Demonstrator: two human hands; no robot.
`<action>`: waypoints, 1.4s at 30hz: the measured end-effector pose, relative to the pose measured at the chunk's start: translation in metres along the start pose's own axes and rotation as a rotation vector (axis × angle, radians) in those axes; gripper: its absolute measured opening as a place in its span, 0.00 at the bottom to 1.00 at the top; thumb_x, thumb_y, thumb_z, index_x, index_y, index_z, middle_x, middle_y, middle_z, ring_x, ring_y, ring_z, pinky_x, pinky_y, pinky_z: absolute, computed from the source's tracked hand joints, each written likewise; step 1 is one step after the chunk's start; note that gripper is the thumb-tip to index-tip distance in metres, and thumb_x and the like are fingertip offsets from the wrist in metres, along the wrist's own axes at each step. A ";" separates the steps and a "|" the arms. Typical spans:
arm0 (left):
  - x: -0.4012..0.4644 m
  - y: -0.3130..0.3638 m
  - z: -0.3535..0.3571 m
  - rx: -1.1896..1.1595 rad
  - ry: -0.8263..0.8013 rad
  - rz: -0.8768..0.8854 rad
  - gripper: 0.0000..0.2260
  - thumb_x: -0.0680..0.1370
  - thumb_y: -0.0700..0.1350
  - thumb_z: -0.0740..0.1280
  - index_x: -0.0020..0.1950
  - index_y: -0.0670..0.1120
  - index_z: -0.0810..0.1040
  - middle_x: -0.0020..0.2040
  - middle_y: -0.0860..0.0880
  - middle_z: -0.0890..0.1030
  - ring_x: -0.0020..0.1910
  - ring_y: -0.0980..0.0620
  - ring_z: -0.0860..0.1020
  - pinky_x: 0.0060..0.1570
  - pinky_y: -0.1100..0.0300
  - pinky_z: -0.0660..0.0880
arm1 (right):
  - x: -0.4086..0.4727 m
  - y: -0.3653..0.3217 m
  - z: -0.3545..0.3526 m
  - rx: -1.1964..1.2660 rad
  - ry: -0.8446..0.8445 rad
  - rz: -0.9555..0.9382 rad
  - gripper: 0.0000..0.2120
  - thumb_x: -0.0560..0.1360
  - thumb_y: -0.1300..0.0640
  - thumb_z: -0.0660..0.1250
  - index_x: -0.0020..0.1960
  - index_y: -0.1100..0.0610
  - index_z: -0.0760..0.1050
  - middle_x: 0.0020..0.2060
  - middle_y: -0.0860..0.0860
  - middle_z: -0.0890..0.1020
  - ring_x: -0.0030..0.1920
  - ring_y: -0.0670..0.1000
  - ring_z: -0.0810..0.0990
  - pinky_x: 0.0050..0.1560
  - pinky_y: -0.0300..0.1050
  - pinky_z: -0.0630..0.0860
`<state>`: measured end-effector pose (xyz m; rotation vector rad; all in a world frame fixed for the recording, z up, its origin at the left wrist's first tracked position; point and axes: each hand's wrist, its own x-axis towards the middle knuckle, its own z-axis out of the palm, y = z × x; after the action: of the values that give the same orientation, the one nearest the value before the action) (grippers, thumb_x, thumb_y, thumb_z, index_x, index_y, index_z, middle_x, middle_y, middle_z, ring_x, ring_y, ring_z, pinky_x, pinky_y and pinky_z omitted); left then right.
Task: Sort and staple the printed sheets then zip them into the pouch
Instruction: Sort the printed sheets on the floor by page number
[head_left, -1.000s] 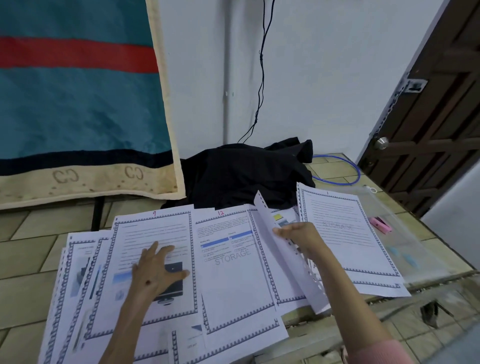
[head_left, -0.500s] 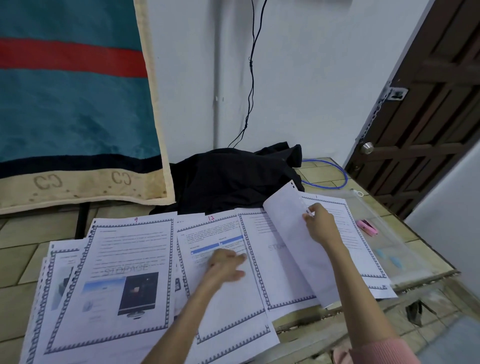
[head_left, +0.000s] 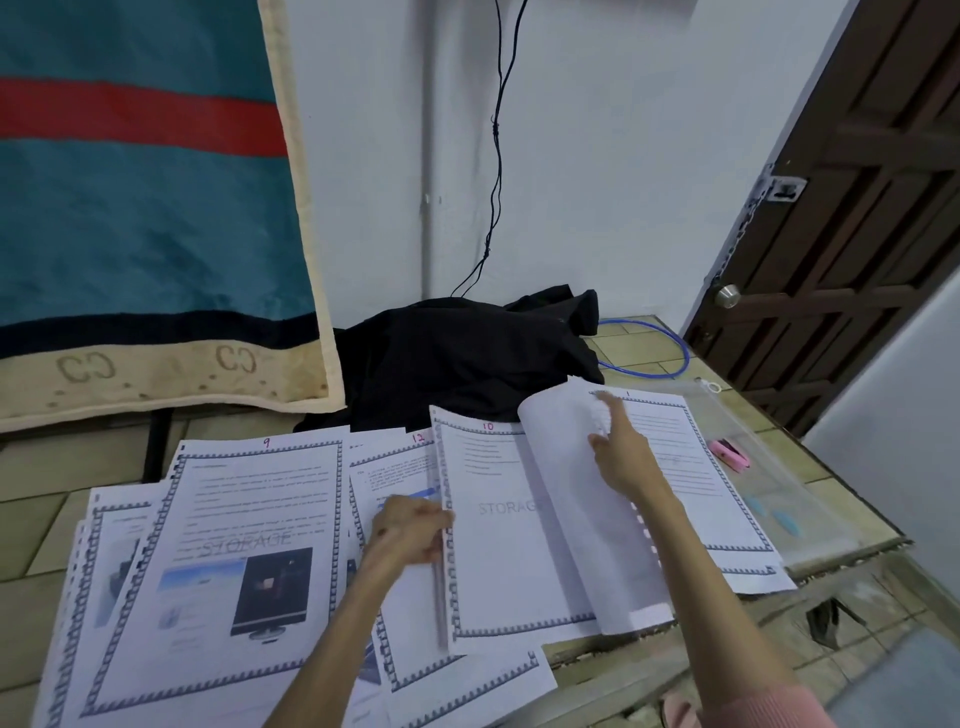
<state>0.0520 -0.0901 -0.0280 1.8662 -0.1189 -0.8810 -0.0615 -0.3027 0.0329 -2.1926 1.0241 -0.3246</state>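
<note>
Fingers (head_left: 436, 519) of the left hand (head_left: 408, 530) are curled shut around the left edge of the sheet numbered 10 (head_left: 498, 540), which lies near the middle of the tiled bench (head_left: 31, 525). Far left, a teal blanket (head_left: 135, 208) with a red stripe hangs down to the bench. Below it, at the left of the spread, lies the sheet numbered 9 (head_left: 234, 561), showing a STORAGE watermark and a monitor picture, on top of other bordered sheets. Just right of it, the sheet numbered 12 (head_left: 400, 467) is partly covered by the left hand. Behind the papers sits a crumpled black cloth (head_left: 467, 358). Right of sheet 10, a blank-backed sheet (head_left: 576, 499) curves up off the pile; the right hand (head_left: 623, 457) seems to pinch its far edge between thumb and fingers, though blur hides the contact. Under that hand lies the sheet numbered 1 (head_left: 691, 467). Further right, the clear zip pouch (head_left: 779, 493) lies flat at the bench's right end, with a pink stapler (head_left: 730, 454) on or inside it. A blue cable (head_left: 670, 364) loops behind, before a dark wooden door (head_left: 857, 234).
</note>
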 end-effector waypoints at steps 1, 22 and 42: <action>-0.003 0.002 0.006 0.002 -0.016 0.038 0.06 0.74 0.39 0.70 0.51 0.40 0.80 0.42 0.46 0.84 0.38 0.51 0.82 0.33 0.65 0.78 | -0.004 -0.007 0.009 -0.017 -0.042 -0.065 0.19 0.79 0.67 0.53 0.67 0.53 0.67 0.43 0.58 0.78 0.39 0.54 0.75 0.35 0.43 0.67; -0.027 -0.099 -0.171 0.758 0.445 -0.081 0.34 0.73 0.65 0.62 0.75 0.57 0.55 0.78 0.48 0.47 0.77 0.46 0.46 0.72 0.43 0.52 | -0.101 -0.052 0.166 -0.484 -0.483 -0.470 0.52 0.58 0.26 0.31 0.77 0.48 0.51 0.77 0.53 0.52 0.77 0.55 0.48 0.74 0.53 0.48; -0.020 -0.040 -0.085 0.284 0.332 0.003 0.10 0.77 0.50 0.66 0.50 0.45 0.75 0.40 0.49 0.76 0.44 0.48 0.75 0.50 0.55 0.77 | -0.088 -0.012 0.162 -0.254 -0.387 -0.438 0.45 0.66 0.28 0.30 0.77 0.48 0.49 0.77 0.52 0.45 0.75 0.48 0.37 0.71 0.42 0.35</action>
<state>0.0776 0.0023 -0.0334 2.2510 -0.0421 -0.5621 -0.0345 -0.1534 -0.0726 -2.5690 0.3860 0.0469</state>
